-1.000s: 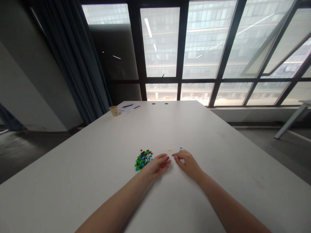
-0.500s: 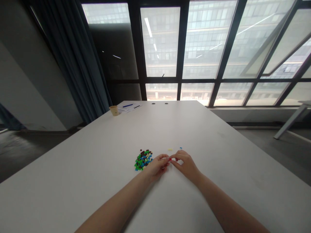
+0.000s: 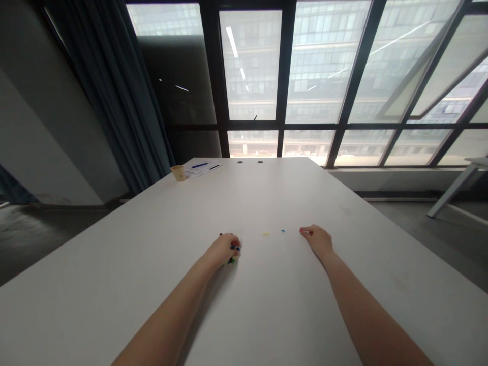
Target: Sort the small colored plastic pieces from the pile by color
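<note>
1. Nearest me, the left forearm came in from 7 o'clock and the right forearm from 5 o'clock, over the pale surface.
2. Between 11 and 12 o'clock, I had my left grip curled over the pile of small bricks. Blue and green bits showed around its fingers, but the hand hid most of the pile, so I could not tell whether it pinched any one of them.
3. At 1 o'clock, my right grip was pressed together at the fingertips, pinching the red piece, which poked out on the 9 o'clock side. Too little of it showed for me to read its long axis or whether it touched the surface.
4. The relation I judged to matter most: the blue piece lay at 9 o'clock from the red piece, apart from it, with the yellow piece farther along that way. The three made a rough row, and the yellow piece's long axis ran from 9 to 3. My right grip was the nearer hand to the blue piece; my left grip was nearer the yellow, which sat at its 2 o'clock.
5. Far off toward 11 o'clock stood a paper cup, beside papers and a blue pen.
6. Beyond, the window filled 12 o'clock.
</note>
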`<state>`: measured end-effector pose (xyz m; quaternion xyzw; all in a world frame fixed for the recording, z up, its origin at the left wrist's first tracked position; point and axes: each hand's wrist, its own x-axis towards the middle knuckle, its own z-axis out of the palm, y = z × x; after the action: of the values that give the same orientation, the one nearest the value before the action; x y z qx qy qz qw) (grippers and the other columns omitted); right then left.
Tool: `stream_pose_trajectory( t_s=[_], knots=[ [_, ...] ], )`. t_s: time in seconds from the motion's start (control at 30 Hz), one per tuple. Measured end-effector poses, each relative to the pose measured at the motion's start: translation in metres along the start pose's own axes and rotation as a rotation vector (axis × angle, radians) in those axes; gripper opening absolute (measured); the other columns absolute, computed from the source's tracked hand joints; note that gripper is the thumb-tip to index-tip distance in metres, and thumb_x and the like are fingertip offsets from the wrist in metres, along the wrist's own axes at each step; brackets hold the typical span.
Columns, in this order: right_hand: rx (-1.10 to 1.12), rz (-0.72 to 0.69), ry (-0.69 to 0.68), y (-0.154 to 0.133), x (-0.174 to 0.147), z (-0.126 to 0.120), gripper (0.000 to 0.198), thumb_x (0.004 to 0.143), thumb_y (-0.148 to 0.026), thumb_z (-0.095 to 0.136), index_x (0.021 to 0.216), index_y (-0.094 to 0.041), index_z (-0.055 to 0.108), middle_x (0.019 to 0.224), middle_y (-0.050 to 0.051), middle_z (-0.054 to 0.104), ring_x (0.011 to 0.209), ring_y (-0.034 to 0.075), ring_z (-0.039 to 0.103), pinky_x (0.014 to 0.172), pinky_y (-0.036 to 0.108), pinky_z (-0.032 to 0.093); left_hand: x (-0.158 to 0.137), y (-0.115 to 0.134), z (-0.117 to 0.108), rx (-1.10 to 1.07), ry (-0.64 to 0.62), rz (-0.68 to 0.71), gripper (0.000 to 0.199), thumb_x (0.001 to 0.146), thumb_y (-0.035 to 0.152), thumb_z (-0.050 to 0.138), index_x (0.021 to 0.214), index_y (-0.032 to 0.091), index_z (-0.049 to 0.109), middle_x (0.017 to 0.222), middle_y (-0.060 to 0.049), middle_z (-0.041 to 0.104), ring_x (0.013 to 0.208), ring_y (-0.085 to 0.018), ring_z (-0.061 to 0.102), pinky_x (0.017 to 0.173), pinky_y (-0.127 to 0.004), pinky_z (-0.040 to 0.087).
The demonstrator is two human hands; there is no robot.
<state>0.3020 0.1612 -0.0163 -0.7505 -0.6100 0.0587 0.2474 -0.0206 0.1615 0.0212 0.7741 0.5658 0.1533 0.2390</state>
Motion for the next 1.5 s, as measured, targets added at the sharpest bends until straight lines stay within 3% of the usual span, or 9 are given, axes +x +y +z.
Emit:
stream_pose_trajectory(
  t_s=[0.23,0.47,0.73,0.9,1.0,1.13,1.5],
  knots=[
    [0.077,-0.06,0.113,-0.003,-0.002,-0.006,0.028,0.08,-0.033,0.043,0.097,-0.025,0.064,0.07,0.001,0.055,0.066,0.013,0.051,0.061,0.024,0.033,-0.001,0.001,0.002,0.079,-0.026,0.063,0.011,0.061,0.012,0.055,0.067,0.017,0.062,0.073,-0.005,0.062,0.068,-0.016,0.054,0.062,-0.025,0.037],
    [-0.112,-0.106,-0.074,-0.015,-0.009,-0.004,0.023,0.08,-0.032,0.046,0.094,-0.034,0.064,0.083,0.002,0.056,0.085,0.017,0.05,0.067,0.028,0.03,-0.006,0.017,-0.002,0.198,0.053,0.032,0.015,0.068,0.013,0.046,0.074,0.017,0.059,0.079,-0.006,0.062,0.071,-0.016,0.054,0.063,-0.024,0.036],
    [-0.161,-0.063,-0.014,-0.013,-0.01,-0.009,0.024,0.08,-0.033,0.045,0.091,-0.03,0.066,0.085,0.005,0.057,0.084,0.02,0.05,0.066,0.03,0.031,-0.003,0.017,0.0,0.125,0.155,0.04,0.02,0.074,0.014,0.039,0.078,0.018,0.058,0.077,-0.005,0.062,0.068,-0.015,0.055,0.063,-0.025,0.038],
    [0.062,-0.215,0.105,-0.032,-0.018,-0.014,0.023,0.079,-0.028,0.046,0.086,-0.024,0.067,0.072,0.003,0.055,0.075,0.016,0.05,0.068,0.028,0.034,-0.003,0.024,0.009,-0.072,0.227,0.167,0.022,0.076,0.013,0.039,0.081,0.019,0.059,0.079,-0.003,0.062,0.074,-0.014,0.056,0.068,-0.024,0.041],
    [0.296,-0.405,0.069,-0.057,-0.032,-0.014,0.022,0.078,-0.025,0.047,0.088,-0.022,0.066,0.068,0.002,0.055,0.071,0.015,0.05,0.068,0.027,0.037,-0.008,0.037,0.018,-0.22,0.265,0.293,0.021,0.078,0.016,0.041,0.085,0.02,0.061,0.086,-0.003,0.062,0.08,-0.013,0.056,0.071,-0.024,0.043],
    [0.505,-0.572,0.006,-0.088,-0.055,-0.009,0.019,0.077,-0.024,0.051,0.091,-0.023,0.065,0.068,0.002,0.056,0.071,0.014,0.05,0.07,0.028,0.039,-0.015,0.049,0.031,-0.309,0.353,0.346,0.025,0.076,0.02,0.051,0.101,0.023,0.054,0.086,-0.002,0.063,0.078,-0.013,0.056,0.073,-0.027,0.044],
    [0.604,-0.587,0.063,-0.097,-0.064,-0.003,0.012,0.073,-0.027,0.058,0.083,-0.023,0.065,0.067,0.002,0.057,0.068,0.014,0.05,0.067,0.028,0.04,-0.019,0.05,0.04,-0.245,0.438,0.386,0.028,0.075,0.02,0.056,0.1,0.024,0.045,0.081,0.002,0.063,0.075,-0.012,0.054,0.072,-0.027,0.043]
  ],
)
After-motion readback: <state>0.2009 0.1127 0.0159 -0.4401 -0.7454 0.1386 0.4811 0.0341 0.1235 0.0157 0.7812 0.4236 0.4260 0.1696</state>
